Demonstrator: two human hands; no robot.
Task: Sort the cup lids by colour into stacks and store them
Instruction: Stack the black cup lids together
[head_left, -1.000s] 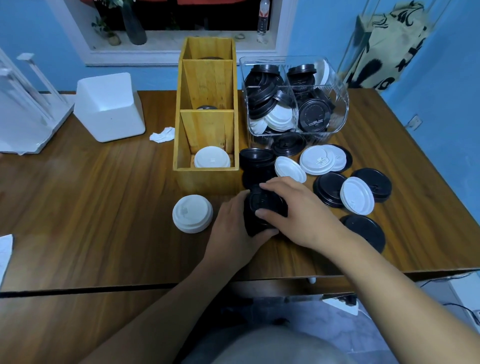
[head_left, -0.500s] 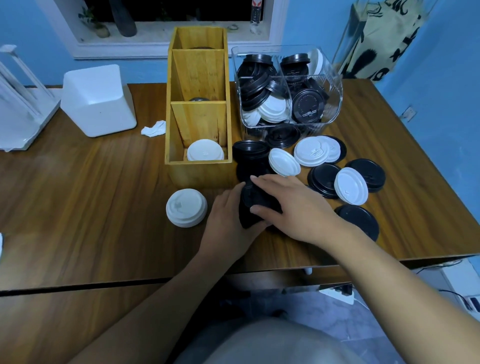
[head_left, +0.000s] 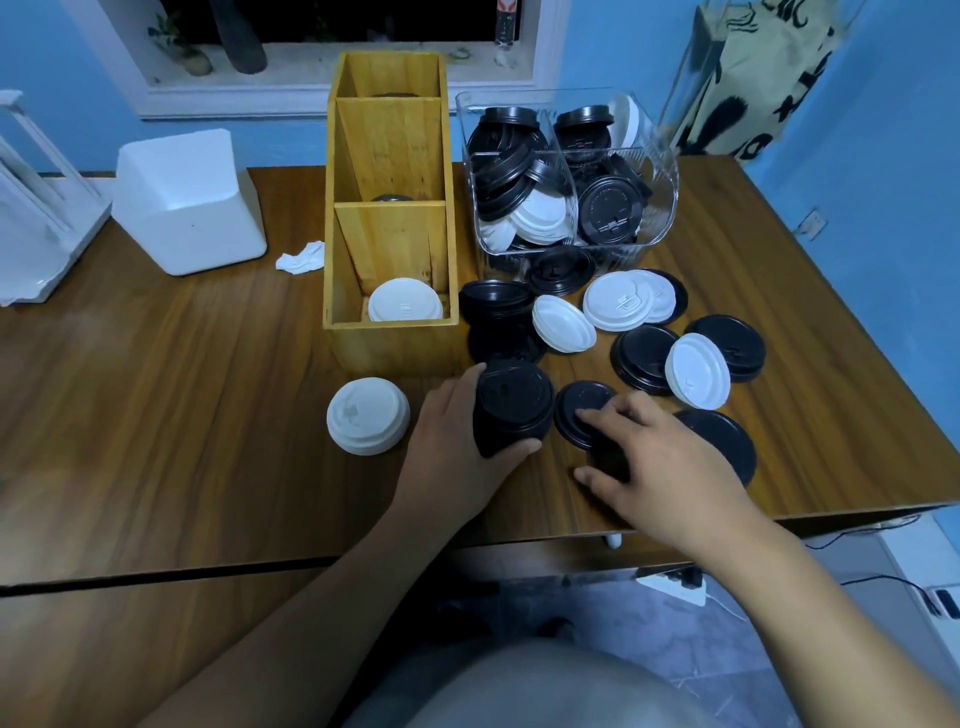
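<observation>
My left hand (head_left: 452, 447) grips a stack of black lids (head_left: 511, 402) on the table, thumb under its near edge. Just to the right, my right hand (head_left: 660, 467) lies over a single black lid (head_left: 582, 410), fingertips on its top and thumb at its near rim. A stack of white lids (head_left: 368, 414) stands left of my left hand. More loose black and white lids (head_left: 696, 369) lie scattered behind. The wooden organizer (head_left: 389, 332) holds white lids (head_left: 405, 306) in its front compartment. A clear bin (head_left: 660, 197) holds several mixed lids.
A white foam block (head_left: 184, 202) and a crumpled tissue (head_left: 301, 258) sit at the back left of the wooden table (head_left: 156, 395). A white rack (head_left: 36, 208) stands at the far left. The table's near edge runs just below my wrists.
My right hand has come off the black stack and shifted right onto a single black lid. My left hand still holds the stack. The camera has tilted slightly.
</observation>
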